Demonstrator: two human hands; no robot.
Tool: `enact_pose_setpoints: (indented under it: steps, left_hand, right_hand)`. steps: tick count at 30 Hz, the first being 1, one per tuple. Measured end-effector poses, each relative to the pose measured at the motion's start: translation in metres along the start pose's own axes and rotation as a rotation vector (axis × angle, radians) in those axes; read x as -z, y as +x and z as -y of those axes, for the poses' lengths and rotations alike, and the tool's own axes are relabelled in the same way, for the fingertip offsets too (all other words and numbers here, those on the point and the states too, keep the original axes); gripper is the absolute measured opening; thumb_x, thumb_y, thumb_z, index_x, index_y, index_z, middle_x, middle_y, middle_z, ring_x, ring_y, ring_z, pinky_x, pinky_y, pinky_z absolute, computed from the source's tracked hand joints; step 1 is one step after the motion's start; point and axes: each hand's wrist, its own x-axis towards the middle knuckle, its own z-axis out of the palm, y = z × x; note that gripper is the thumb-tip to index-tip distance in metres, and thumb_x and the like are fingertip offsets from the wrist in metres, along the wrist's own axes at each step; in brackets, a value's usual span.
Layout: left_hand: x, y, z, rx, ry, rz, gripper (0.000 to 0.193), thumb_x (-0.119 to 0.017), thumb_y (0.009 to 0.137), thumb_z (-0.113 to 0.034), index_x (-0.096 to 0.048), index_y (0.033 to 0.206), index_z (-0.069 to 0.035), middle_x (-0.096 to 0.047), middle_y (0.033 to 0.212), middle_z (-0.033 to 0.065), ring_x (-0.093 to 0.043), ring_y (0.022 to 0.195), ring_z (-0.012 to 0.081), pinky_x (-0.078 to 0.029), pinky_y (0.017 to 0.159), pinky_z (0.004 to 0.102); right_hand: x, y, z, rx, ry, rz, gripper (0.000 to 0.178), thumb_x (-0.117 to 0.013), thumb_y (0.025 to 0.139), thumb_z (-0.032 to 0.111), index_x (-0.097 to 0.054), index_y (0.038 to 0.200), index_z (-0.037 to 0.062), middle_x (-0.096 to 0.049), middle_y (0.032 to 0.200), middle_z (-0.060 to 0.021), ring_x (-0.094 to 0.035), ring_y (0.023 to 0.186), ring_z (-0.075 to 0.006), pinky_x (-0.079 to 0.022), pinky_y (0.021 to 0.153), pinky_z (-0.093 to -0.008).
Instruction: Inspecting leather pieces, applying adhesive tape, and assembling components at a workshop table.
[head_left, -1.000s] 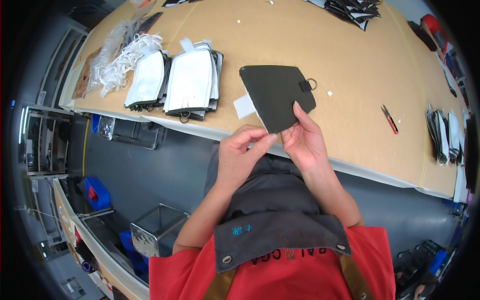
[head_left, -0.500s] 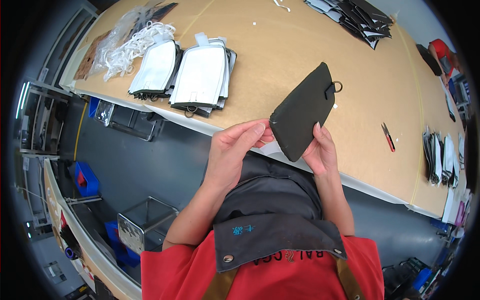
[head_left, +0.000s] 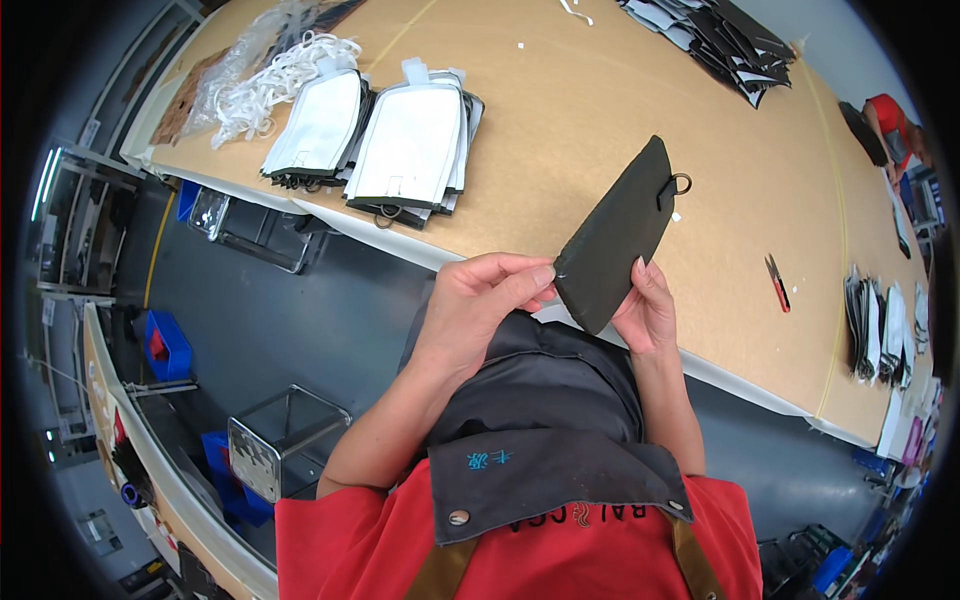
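Note:
A flat black fabric pouch [head_left: 620, 235] with a small metal ring [head_left: 682, 184] on a tab is held tilted in front of me, above the table's near edge. My right hand [head_left: 648, 305] grips its lower right side, thumb on the front face, the other fingers mostly hidden behind. My left hand [head_left: 490, 300] is closed in a pinch at the pouch's left corner; whether a thread is between the fingertips is too small to make out.
Two stacks of white-faced pieces with black edges [head_left: 410, 145] lie at the left, beside white cords [head_left: 290, 85] and clear plastic. Red-handled snips [head_left: 778, 285] lie right. Dark pieces [head_left: 735, 50] are piled at the back; more stand far right. Another person [head_left: 895, 130] works there.
The pouch has turned more edge-on and shifted slightly right and down. My left hand has moved a little right, its fingertips now at the pouch's corner.

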Motion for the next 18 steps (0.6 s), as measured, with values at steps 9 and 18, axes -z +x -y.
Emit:
enact_pose_setpoints:
  steps: [9, 18]
  left_hand:
    - [0.014, 0.003, 0.004, 0.071, 0.029, -0.023, 0.018, -0.066, 0.090, -0.005, -0.069, 0.104, 0.005, -0.071, 0.094, 0.0142, -0.068, 0.082, 0.0171, -0.055, 0.077, 0.0294]
    - [0.005, 0.029, -0.013, -0.333, 0.207, -0.137, 0.047, -0.063, 0.093, -0.014, -0.050, 0.135, 0.002, -0.059, 0.126, 0.0155, -0.057, 0.116, 0.0219, -0.045, 0.101, 0.0358]
  right_hand:
    - [-0.001, -0.004, 0.015, 0.056, -0.183, 0.014, 0.041, -0.062, 0.096, 0.017, -0.048, 0.130, -0.0012, -0.064, 0.116, -0.0103, -0.066, 0.103, -0.0182, -0.055, 0.090, -0.0349]
    - [-0.059, -0.001, 0.055, 0.364, -0.901, -0.051, 0.033, -0.066, 0.092, 0.020, -0.056, 0.119, 0.0033, -0.069, 0.095, -0.0069, -0.069, 0.080, -0.0167, -0.053, 0.063, -0.0294]
